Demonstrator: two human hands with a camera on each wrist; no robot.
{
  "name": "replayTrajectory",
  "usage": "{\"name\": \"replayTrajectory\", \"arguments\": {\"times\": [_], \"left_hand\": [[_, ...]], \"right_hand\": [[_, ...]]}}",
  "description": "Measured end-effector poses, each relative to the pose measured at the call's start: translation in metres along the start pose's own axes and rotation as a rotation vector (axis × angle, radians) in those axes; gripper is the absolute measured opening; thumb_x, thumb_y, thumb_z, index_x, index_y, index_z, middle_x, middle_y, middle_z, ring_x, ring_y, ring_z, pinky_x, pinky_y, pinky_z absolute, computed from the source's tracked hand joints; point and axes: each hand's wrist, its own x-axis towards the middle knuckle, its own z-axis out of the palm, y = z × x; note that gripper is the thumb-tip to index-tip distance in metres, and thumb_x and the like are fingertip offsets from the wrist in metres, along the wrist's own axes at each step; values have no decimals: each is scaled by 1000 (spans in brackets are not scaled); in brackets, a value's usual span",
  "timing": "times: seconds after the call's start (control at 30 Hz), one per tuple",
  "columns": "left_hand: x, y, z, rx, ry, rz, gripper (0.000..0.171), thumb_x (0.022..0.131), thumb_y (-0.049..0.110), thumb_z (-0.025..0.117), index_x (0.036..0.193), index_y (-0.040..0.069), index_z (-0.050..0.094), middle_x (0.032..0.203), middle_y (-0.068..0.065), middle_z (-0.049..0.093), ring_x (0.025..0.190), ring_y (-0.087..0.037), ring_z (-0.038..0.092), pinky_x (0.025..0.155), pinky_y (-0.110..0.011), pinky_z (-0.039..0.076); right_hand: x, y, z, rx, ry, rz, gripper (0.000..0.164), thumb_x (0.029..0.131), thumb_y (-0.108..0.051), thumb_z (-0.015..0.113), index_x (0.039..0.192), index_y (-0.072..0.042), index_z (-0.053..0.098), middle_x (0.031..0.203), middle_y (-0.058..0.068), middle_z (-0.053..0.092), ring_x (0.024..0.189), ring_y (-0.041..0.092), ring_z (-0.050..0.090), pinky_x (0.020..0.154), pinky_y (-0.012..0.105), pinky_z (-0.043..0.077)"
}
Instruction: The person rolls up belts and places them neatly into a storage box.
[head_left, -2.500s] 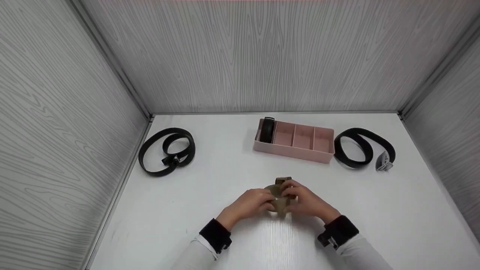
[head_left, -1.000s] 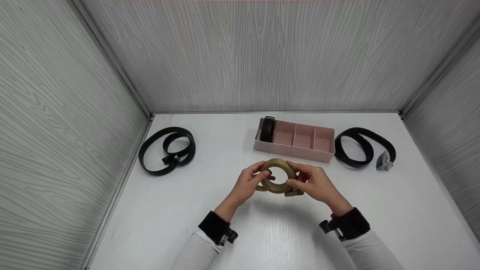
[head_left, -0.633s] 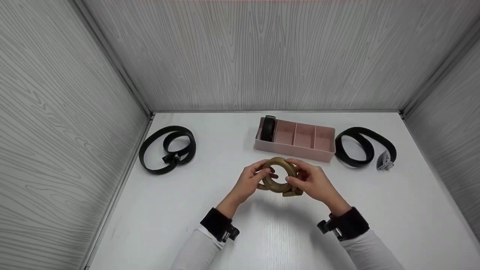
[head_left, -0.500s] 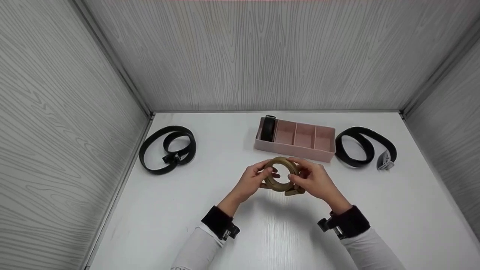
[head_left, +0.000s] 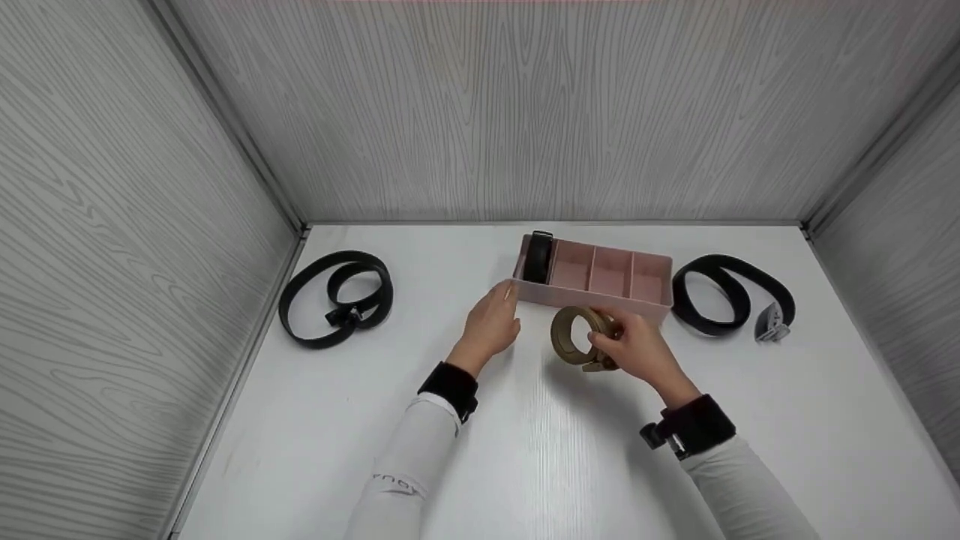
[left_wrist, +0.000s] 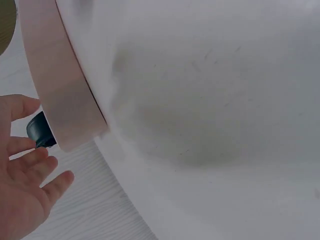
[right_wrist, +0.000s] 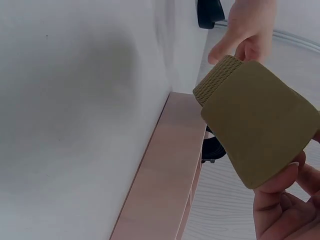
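My right hand (head_left: 637, 349) holds a coiled khaki belt (head_left: 559, 339) by its right side, thumb in front, raised in front of the pink box (head_left: 600, 297). In the right wrist view the belt's flat khaki buckle plate (right_wrist: 260, 120) faces the camera, with a ribbed end beside it. My left hand (head_left: 491, 322) holds nothing and reaches to the box's front left corner. Its fingers are spread and loosely extended beside the box wall (left_wrist: 60, 75) in the left wrist view. A rolled black belt (head_left: 538, 256) stands in the box's leftmost compartment.
One loosely coiled black belt (head_left: 381, 296) lies on the white table (head_left: 300, 420) at left. Another black belt (head_left: 739, 296) with a silver buckle (head_left: 771, 324) lies right of the box. Grey wood-patterned panels (head_left: 480, 112) enclose the back and sides.
Both hands lifted the khaki coil off the table and held it together. Then my left hand let go and moved forward to the box, while my right hand kept the coil and turned it slightly.
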Motion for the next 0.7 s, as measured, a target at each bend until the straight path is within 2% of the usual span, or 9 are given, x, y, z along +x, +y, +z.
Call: {"name": "replayTrajectory", "arguments": {"times": [0.1, 0.27, 0.43, 0.57, 0.7], "left_hand": [[13, -1, 1, 66, -56, -33, 64, 94, 15, 61, 150, 2, 35, 157, -11, 30, 144, -27, 26, 109, -45, 34], [23, -4, 2, 69, -168, -60, 65, 95, 8, 55, 154, 10, 29, 161, -3, 21, 147, -26, 19, 110, -53, 30], [22, -3, 1, 33, -166, -60, 63, 94, 4, 52, 153, 8, 30, 160, -3, 24, 146, -25, 23, 110, -53, 29], [13, 3, 4, 23, -158, -60, 63, 95, 5, 53, 153, 6, 30, 160, -5, 25, 144, -25, 27, 110, -52, 30], [2, 14, 9, 28, -151, -43, 65, 95, 8, 56, 153, 5, 29, 159, -7, 26, 142, -26, 32, 108, -51, 34]], "right_hand": [[7, 0, 0, -14, -13, 9, 40, 88, -19, 71, 127, -13, 65, 81, 6, 63, 67, 18, 60, 55, 33, 51], [16, -1, -1, -17, -44, 44, 44, 90, -20, 69, 133, -13, 61, 81, 8, 63, 67, 19, 61, 54, 32, 51], [26, -5, -4, -31, -27, 78, 48, 92, -20, 66, 138, -10, 56, 83, 10, 63, 68, 20, 59, 57, 33, 49], [38, -10, -8, -34, 44, 83, 46, 92, -17, 65, 136, -8, 56, 85, 12, 65, 68, 20, 60, 58, 33, 50], [51, -12, -12, -146, 183, 75, 43, 90, -20, 65, 132, -7, 61, 83, 14, 67, 64, 24, 58, 60, 35, 46]]}}
